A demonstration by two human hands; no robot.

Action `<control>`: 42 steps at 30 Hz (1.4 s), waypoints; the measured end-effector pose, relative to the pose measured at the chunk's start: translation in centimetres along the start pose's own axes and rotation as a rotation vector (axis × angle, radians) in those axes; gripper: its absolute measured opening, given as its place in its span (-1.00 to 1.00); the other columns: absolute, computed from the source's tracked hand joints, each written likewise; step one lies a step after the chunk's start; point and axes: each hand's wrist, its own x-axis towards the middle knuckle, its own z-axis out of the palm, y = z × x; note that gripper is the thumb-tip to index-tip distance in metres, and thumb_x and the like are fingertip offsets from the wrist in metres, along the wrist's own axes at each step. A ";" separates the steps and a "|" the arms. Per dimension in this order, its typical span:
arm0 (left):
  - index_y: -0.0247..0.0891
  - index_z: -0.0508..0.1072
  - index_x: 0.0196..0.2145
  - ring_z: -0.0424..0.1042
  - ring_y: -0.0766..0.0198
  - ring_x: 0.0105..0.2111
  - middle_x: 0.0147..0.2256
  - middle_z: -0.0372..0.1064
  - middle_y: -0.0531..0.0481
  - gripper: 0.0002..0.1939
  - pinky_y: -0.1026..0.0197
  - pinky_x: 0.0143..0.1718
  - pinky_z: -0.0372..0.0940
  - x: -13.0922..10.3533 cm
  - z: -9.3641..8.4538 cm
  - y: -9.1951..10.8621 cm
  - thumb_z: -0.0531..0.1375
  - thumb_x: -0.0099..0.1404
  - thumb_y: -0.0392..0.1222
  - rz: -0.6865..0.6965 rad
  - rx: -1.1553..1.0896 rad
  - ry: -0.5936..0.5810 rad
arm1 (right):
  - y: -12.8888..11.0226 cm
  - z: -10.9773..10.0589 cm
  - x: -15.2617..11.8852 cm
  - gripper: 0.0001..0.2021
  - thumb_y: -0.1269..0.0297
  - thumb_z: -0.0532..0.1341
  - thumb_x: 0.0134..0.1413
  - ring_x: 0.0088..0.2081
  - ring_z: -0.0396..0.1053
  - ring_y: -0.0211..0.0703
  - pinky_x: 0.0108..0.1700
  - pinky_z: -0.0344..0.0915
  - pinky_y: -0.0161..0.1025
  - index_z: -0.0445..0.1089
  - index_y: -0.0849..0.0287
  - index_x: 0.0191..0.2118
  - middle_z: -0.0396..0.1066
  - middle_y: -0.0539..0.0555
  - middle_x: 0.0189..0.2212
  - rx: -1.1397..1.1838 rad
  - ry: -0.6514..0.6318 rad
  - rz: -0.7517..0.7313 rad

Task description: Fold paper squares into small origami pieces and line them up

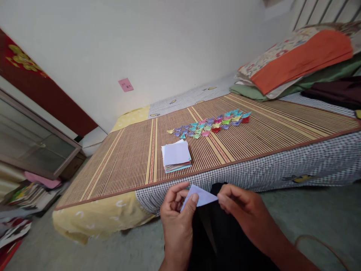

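A light purple sheet of paper (203,197), folded into a triangle, is held between both hands above my lap. My left hand (178,218) grips its left part, with the thumb pressed on top and the fingers behind. At the right corner, my right hand (242,205) pinches the paper's tip. Just beyond, on the bed's edge, lies a stack of square paper sheets (177,154) with a pale purple sheet on top. Farther back, rows of small folded paper pieces (208,126) in many colours stand on the mat.
A striped bamboo mat (121,162) covers the bed. Folded bedding with an orange cover (304,60) is piled at the back right, beside dark cloth (335,90). A glass-fronted cabinet (28,139) and piled papers (31,195) are at the left.
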 end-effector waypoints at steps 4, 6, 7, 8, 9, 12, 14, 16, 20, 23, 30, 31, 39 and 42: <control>-0.25 0.56 -0.17 0.39 0.35 -0.47 -0.47 0.44 0.10 -0.66 0.37 -0.39 0.30 0.1 -0.3 0.1 0.47 0.10 -0.16 0.028 0.065 -0.015 | 0.6 -1.3 0.3 -0.65 0.08 0.11 0.37 -0.41 0.28 -0.20 -0.37 0.25 -0.29 0.36 0.12 -0.43 0.29 -0.03 -0.50 0.082 0.003 0.037; -0.25 0.55 -0.15 0.40 0.34 -0.45 -0.45 0.45 0.09 -0.68 0.35 -0.37 0.30 -0.1 -0.1 0.1 0.45 0.14 -0.16 0.000 0.095 -0.087 | 0.5 -1.3 0.5 -0.70 0.06 0.15 0.34 -0.43 0.29 -0.21 -0.39 0.25 -0.31 0.44 0.13 -0.34 0.32 -0.04 -0.48 0.131 -0.122 0.069; -0.25 0.55 -0.15 0.40 0.34 -0.45 -0.45 0.45 0.09 -0.69 0.34 -0.37 0.30 -0.2 0.0 0.1 0.44 0.16 -0.15 -0.017 0.104 -0.134 | 0.4 -1.1 0.7 -0.74 0.07 0.20 0.30 -0.41 0.32 -0.20 -0.37 0.27 -0.30 0.47 0.14 -0.29 0.36 -0.03 -0.46 0.156 -0.161 0.072; -0.25 0.54 -0.14 0.39 0.34 -0.46 -0.46 0.44 0.09 -0.69 0.34 -0.37 0.30 -0.4 0.2 0.1 0.43 0.18 -0.15 -0.032 0.111 -0.181 | 0.2 -0.9 0.8 -0.77 0.08 0.23 0.28 -0.40 0.33 -0.20 -0.35 0.28 -0.30 0.49 0.14 -0.25 0.38 -0.03 -0.44 0.173 -0.168 0.068; -0.24 0.53 -0.12 0.38 0.34 -0.47 -0.47 0.42 0.10 -0.68 0.34 -0.38 0.30 -0.5 0.4 0.1 0.42 0.19 -0.15 -0.038 0.116 -0.219 | 0.0 -0.6 0.9 -0.78 0.09 0.26 0.25 -0.39 0.34 -0.21 -0.35 0.28 -0.30 0.49 0.14 -0.23 0.38 -0.04 -0.44 0.178 -0.157 0.053; -0.22 0.50 -0.05 0.34 0.36 -0.48 -0.50 0.37 0.15 -0.64 0.35 -0.39 0.27 -1.0 0.8 0.1 0.41 0.21 -0.17 -0.017 0.132 -0.235 | -0.7 0.2 1.2 -0.80 0.16 0.26 0.25 -0.43 0.30 -0.24 -0.38 0.24 -0.31 0.46 0.15 -0.34 0.33 -0.07 -0.48 0.092 -0.109 -0.037; -0.21 0.48 -0.02 0.34 0.36 -0.48 -0.50 0.36 0.15 -0.62 0.35 -0.39 0.27 -1.2 0.8 -0.1 0.40 0.22 -0.19 -0.012 0.130 -0.212 | -1.0 0.5 1.2 -0.75 0.20 0.21 0.30 -0.46 0.29 -0.24 -0.40 0.21 -0.31 0.40 0.15 -0.42 0.31 -0.07 -0.52 0.003 -0.064 -0.091; -0.20 0.47 0.00 0.35 0.35 -0.47 -0.48 0.38 0.15 -0.55 0.35 -0.40 0.26 -1.4 0.7 -0.2 0.43 0.16 -0.24 -0.044 0.116 -0.212 | -1.2 0.7 1.2 -0.72 0.21 0.16 0.33 -0.48 0.28 -0.24 -0.41 0.19 -0.30 0.35 0.14 -0.44 0.30 -0.08 -0.54 -0.063 0.001 -0.120; -0.25 0.49 -0.22 0.36 0.36 -0.51 -0.51 0.43 0.13 -0.62 0.37 -0.45 0.23 -1.5 0.5 -0.3 0.48 0.01 -0.28 -0.180 0.067 -0.253 | -1.0 0.9 1.2 -0.72 0.22 0.11 0.34 -0.52 0.28 -0.23 -0.44 0.19 -0.29 0.31 0.13 -0.43 0.29 -0.08 -0.56 -0.152 0.084 -0.157; -0.30 0.44 -0.46 0.38 0.35 -0.56 -0.54 0.51 0.01 -0.73 0.34 -0.46 0.26 -1.4 0.6 -0.2 0.47 0.06 -0.18 -0.262 0.034 -0.302 | -0.8 0.9 1.2 -0.72 0.22 0.10 0.34 -0.53 0.30 -0.23 -0.45 0.21 -0.29 0.29 0.12 -0.44 0.28 -0.08 -0.58 -0.178 0.095 -0.172; -0.29 0.45 -0.49 0.44 0.29 -0.56 -0.54 0.58 -0.09 -0.72 0.29 -0.43 0.30 -1.6 0.7 0.0 0.38 0.24 -0.08 -0.231 0.057 -0.344 | -0.8 0.9 1.1 -0.72 0.23 0.09 0.34 -0.58 0.26 -0.25 -0.48 0.20 -0.30 0.31 0.12 -0.43 0.26 -0.10 -0.61 -0.206 0.105 -0.170; -0.29 0.46 -0.48 0.45 0.28 -0.56 -0.52 0.59 -0.10 -0.72 0.28 -0.43 0.30 -1.6 0.7 0.0 0.36 0.26 -0.08 -0.217 0.068 -0.355 | -0.8 0.9 1.2 -0.72 0.23 0.09 0.34 -0.58 0.25 -0.25 -0.48 0.20 -0.30 0.31 0.12 -0.43 0.26 -0.10 -0.62 -0.212 0.109 -0.174; -0.31 0.57 -0.38 0.53 0.19 -0.43 -0.40 0.63 -0.17 -0.53 0.22 -0.34 0.25 -1.8 -0.2 0.1 0.03 0.53 0.00 -0.099 0.187 -0.441 | -0.5 -0.1 1.6 -0.75 0.27 0.11 0.33 -0.54 0.27 -0.24 -0.46 0.19 -0.30 0.32 0.12 -0.42 0.30 -0.07 -0.56 -0.239 0.165 -0.210; -0.31 0.56 -0.30 0.52 0.19 -0.38 -0.38 0.61 -0.14 -0.57 0.24 -0.33 0.27 -1.4 -0.7 -0.1 0.08 0.49 0.07 -0.087 0.141 -0.353 | -0.7 -0.2 1.6 -0.75 0.26 0.11 0.33 -0.53 0.26 -0.24 -0.45 0.19 -0.30 0.32 0.13 -0.42 0.29 -0.08 -0.56 -0.227 0.146 -0.192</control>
